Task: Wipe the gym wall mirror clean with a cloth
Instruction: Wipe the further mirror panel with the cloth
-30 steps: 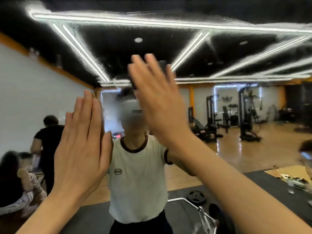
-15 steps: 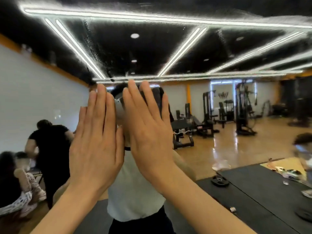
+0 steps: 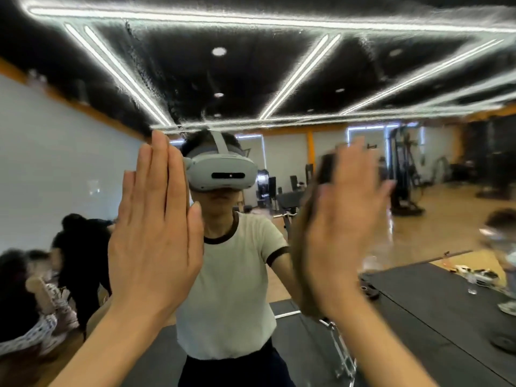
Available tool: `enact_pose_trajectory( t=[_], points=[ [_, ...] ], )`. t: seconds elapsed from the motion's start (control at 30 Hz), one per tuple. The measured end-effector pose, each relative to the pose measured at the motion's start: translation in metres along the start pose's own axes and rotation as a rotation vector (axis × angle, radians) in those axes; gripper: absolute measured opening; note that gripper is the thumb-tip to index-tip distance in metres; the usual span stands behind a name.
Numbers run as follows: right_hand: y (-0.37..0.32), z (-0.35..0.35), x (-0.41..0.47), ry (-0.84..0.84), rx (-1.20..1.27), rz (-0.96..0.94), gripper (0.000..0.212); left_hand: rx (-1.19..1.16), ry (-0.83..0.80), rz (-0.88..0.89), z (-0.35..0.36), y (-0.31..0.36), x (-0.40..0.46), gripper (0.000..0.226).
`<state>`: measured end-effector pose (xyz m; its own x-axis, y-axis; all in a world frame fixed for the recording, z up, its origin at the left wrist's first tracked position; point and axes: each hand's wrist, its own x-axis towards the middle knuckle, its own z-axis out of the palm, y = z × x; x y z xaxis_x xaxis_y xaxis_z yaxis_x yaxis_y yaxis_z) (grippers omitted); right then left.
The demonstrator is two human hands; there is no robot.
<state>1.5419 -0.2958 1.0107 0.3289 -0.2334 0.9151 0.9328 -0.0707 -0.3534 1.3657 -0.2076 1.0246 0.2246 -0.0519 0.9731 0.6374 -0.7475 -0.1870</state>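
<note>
At centre frame, I am pressing my flat left hand (image 3: 156,233) on the mirror (image 3: 55,163); my right hand (image 3: 343,233), fingers straight, has swung from centre to right, pushing the dark cloth (image 3: 325,169). Wiping is progressing rightward.

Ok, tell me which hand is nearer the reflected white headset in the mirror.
Left. The left hand lies flat with its fingertips right beside the reflected white headset, overlapping its edge. The right hand, blurred, is further off to the headset's other side, pressing a dark cloth.
</note>
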Motion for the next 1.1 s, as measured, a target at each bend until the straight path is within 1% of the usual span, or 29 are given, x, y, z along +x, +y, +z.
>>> enact_pose_trajectory(
  t=[0.07, 0.1, 0.17, 0.2, 0.23, 0.27, 0.33, 0.4, 0.47, 0.5, 0.53, 0.57, 0.63, 0.7, 0.77, 0.8, 0.83, 0.87, 0.93, 0.97, 1.0, 1.03, 1.1],
  points=[
    [-0.045, 0.012, -0.038, -0.142, 0.007, -0.247, 0.056, -0.005, -0.006, -0.009, -0.001, 0.001, 0.0, 0.061],
    [-0.056, 0.012, -0.049, -0.199, 0.04, -0.355, 0.057, -0.009, -0.017, -0.014, -0.001, 0.001, 0.0, 0.061],
    [-0.038, 0.007, -0.045, -0.268, 0.074, -0.494, 0.059, -0.024, -0.029, -0.025, -0.001, 0.001, -0.001, 0.062],
    [-0.021, 0.001, -0.032, -0.284, 0.056, -0.519, 0.063, -0.033, -0.032, -0.031, 0.0, 0.0, -0.001, 0.063],
    [-0.002, -0.008, -0.018, -0.299, 0.03, -0.492, 0.068, -0.043, -0.034, -0.037, 0.002, -0.001, -0.001, 0.063],
    [0.021, -0.017, -0.004, -0.292, 0.007, -0.423, 0.069, -0.05, -0.036, -0.041, 0.003, -0.001, -0.001, 0.064],
    [0.072, -0.036, 0.016, -0.225, -0.007, -0.213, 0.057, -0.047, -0.034, -0.043, 0.004, -0.002, -0.001, 0.064],
    [0.107, -0.05, 0.02, -0.116, 0.023, 0.023, 0.053, -0.019, -0.03, -0.03, 0.002, 0.0, -0.001, 0.064],
    [0.108, -0.047, 0.013, -0.031, 0.048, 0.172, 0.053, -0.002, -0.024, -0.013, -0.001, 0.001, 0.0, 0.064],
    [0.093, -0.04, 0.007, 0.002, 0.066, 0.192, 0.053, -0.003, -0.023, -0.011, -0.002, 0.001, 0.0, 0.064],
    [0.071, -0.03, -0.002, 0.02, 0.083, 0.16, 0.053, -0.01, -0.024, -0.013, -0.001, 0.001, 0.0, 0.064],
    [0.045, -0.019, -0.013, 0.004, 0.089, 0.072, 0.054, -0.017, -0.026, -0.017, -0.002, 0.002, -0.001, 0.063],
    [-0.012, 0.0, -0.041, -0.118, 0.076, -0.205, 0.058, -0.015, -0.019, -0.024, -0.002, 0.001, -0.001, 0.063],
    [-0.048, 0.008, -0.064, -0.261, 0.092, -0.456, 0.059, -0.01, -0.032, -0.025, -0.003, 0.0, 0.0, 0.062],
    [-0.043, 0.006, -0.061, -0.315, 0.097, -0.584, 0.057, -0.034, -0.047, -0.014, -0.006, -0.001, 0.0, 0.061],
    [-0.028, 0.002, -0.054, -0.306, 0.079, -0.583, 0.055, -0.044, -0.053, 0.0, -0.008, -0.003, -0.001, 0.061],
    [-0.01, -0.005, -0.047, -0.279, 0.059, -0.524, 0.053, -0.047, -0.06, 0.018, -0.012, -0.007, -0.003, 0.062],
    [0.01, -0.012, -0.042, -0.23, 0.061, -0.413, 0.05, -0.041, -0.06, 0.033, -0.016, -0.014, -0.007, 0.062],
    [0.04, -0.027, -0.034, -0.117, 0.124, -0.128, 0.047, -0.031, -0.04, 0.033, -0.027, -0.035, -0.018, 0.061],
    [0.045, -0.031, -0.033, -0.087, 0.162, -0.009, 0.047, -0.03, -0.028, 0.011, -0.031, -0.049, -0.024, 0.062],
    [0.043, -0.031, -0.033, -0.076, 0.184, 0.067, 0.047, -0.027, -0.019, -0.019, -0.033, -0.062, -0.031, 0.062],
    [0.032, -0.027, -0.034, -0.077, 0.196, 0.097, 0.048, -0.026, -0.02, -0.048, -0.034, -0.075, -0.036, 0.062],
    [-0.008, -0.012, -0.038, -0.095, 0.172, 0.047, 0.055, -0.057, -0.042, -0.096, -0.035, -0.089, -0.041, 0.064]
  ],
)
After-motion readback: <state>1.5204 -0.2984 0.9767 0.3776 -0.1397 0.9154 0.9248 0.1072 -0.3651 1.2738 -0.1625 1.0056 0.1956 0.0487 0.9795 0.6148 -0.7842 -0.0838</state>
